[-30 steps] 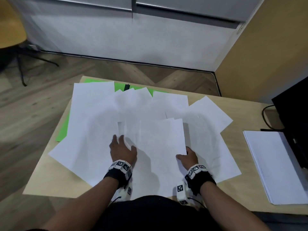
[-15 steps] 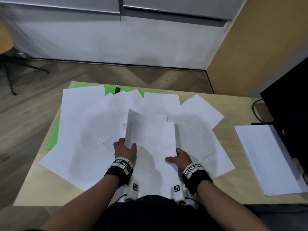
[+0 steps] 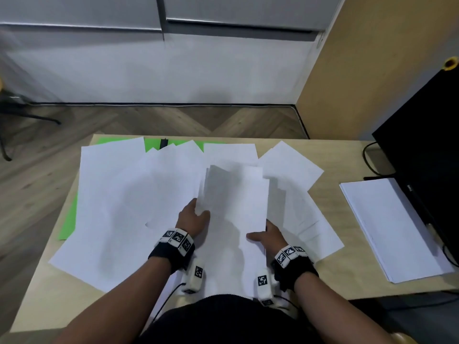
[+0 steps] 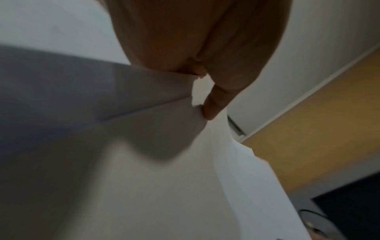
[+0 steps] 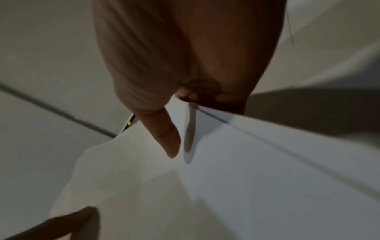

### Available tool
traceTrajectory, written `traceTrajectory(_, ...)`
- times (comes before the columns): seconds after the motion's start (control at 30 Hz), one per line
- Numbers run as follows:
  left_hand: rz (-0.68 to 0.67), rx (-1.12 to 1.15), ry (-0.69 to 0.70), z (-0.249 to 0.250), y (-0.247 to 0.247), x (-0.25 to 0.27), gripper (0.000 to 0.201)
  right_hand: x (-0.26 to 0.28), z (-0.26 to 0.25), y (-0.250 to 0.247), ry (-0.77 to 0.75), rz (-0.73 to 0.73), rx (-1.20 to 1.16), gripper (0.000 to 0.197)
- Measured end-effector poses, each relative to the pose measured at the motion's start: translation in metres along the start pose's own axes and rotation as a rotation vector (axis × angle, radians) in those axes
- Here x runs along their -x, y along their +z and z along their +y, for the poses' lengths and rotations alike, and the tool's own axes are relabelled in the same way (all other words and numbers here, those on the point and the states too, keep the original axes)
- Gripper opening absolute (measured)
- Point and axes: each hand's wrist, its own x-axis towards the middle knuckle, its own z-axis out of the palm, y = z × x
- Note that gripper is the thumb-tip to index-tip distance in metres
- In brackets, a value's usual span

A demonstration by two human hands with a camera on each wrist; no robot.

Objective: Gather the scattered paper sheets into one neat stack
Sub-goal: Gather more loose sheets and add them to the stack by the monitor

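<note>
Both hands hold a bundle of white paper sheets (image 3: 236, 194) tilted up off the table, its top edge fanned and uneven. My left hand (image 3: 192, 216) grips its left edge, thumb (image 4: 213, 104) on the front. My right hand (image 3: 267, 233) grips the lower right edge, thumb (image 5: 168, 138) lying across the face and the fingers hidden behind. Many loose white sheets (image 3: 119, 194) lie scattered and overlapping on the table (image 3: 335, 155), spread to the left, far side and right (image 3: 290, 165) of the bundle.
A green sheet (image 3: 68, 224) shows under the papers at the left and far edge. A separate neat white stack (image 3: 387, 224) lies at the right, beside a black monitor (image 3: 427, 150) with cables. Wooden floor lies beyond the table's far edge.
The bundle has been raised from lying nearly flat to standing tilted upward. Both hands moved closer together along its sides, and the camera view shifted left.
</note>
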Motion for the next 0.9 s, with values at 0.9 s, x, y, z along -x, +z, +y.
traceTrajectory(0.9, -0.022, 0.398, 0.141, 0.087, -0.019, -0.003, 0.040, 0.033, -0.090, -0.002, -0.421, 0.453, -0.078, 0.058)
